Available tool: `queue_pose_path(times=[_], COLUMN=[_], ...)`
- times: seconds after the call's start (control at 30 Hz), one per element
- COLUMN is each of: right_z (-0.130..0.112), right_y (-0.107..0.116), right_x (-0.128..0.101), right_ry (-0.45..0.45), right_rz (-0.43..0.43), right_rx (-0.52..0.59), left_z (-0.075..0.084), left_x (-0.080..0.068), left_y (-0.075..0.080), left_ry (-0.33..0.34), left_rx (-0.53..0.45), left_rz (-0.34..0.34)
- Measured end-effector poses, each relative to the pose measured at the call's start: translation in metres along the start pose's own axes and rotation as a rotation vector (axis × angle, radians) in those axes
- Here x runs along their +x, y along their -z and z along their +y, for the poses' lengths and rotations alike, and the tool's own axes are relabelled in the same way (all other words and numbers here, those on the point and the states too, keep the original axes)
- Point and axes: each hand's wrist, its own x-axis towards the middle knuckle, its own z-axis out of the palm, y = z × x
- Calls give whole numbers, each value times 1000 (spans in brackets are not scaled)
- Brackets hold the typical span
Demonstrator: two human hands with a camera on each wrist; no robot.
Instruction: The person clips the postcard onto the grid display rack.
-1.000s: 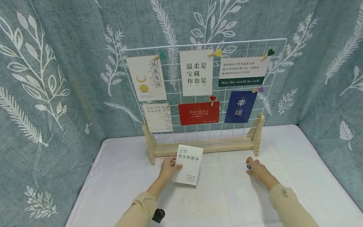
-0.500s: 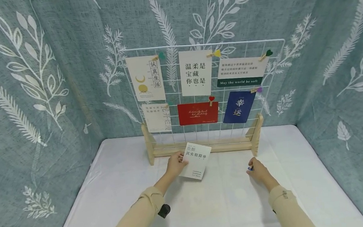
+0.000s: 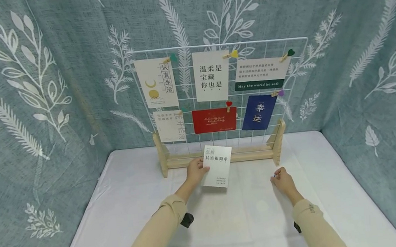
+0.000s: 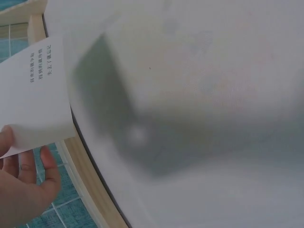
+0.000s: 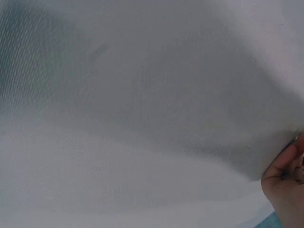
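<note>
Head view: the left hand point(image 3: 195, 170) is pinching a white card point(image 3: 218, 165) by its left edge, lifting it upright above the bench point(image 3: 120, 208) so the printed face is turning toward the wire grid point(image 3: 224, 97), just in front of its wooden base point(image 3: 218, 157). The right hand point(image 3: 282, 179) is resting curled on the bench, closing on a small clip that is barely showing, presumably kept ready for the card. Against the earlier frames, the card is sitting higher, straighter and nearer the grid; the right hand is lying almost where it was.

Left wrist view: the fingers point(image 4: 47, 166) are gripping the card's point(image 4: 35, 95) lower edge, thumb in front.

Right wrist view: only the fingers' point(image 5: 285, 175) edge is showing over the white cover; the clip is hidden.
</note>
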Motion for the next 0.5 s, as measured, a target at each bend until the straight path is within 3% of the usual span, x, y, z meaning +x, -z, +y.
queue_pose_path(times=[0.07, 0.1, 0.17, 0.2, 0.23, 0.3, 0.33, 0.37, 0.43, 0.5], right_z=[-21, -35, -58, -79, -79, -82, -84, -86, -90, -96], right_y=[8, 15, 23, 31, 30, 29, 28, 27, 27, 25], right_x=[-7, -11, -20, -28, -28, -27, -27, -26, -24, -21], right_ry=[-51, -79, -56, -83, -76, -58, -46, -32, 14, 48], right_rz=[6, -9, 19, 1, 7, 16, 22, 28, 50, 63], right_rx=[-21, -33, -47, -39, -45, -45, -39, -29, 2, 41], left_z=[59, 82, 143, 176, 182, 124, 109, 91, 73, 72], left_x=[-18, -27, -48, -61, -60, -32, -22, -13, -2, 1], left_y=[11, 17, 32, 40, 40, 24, 17, 10, 0, -5], left_ry=[88, 75, 126, 120, 129, 75, 94, 65, 47, 33], left_rx=[20, 3, 20, 38, 46, 47, 70, 74, 77, 79], left_rz=[6, 16, 16, 28, 37, 55, 56, 68, 83, 94])
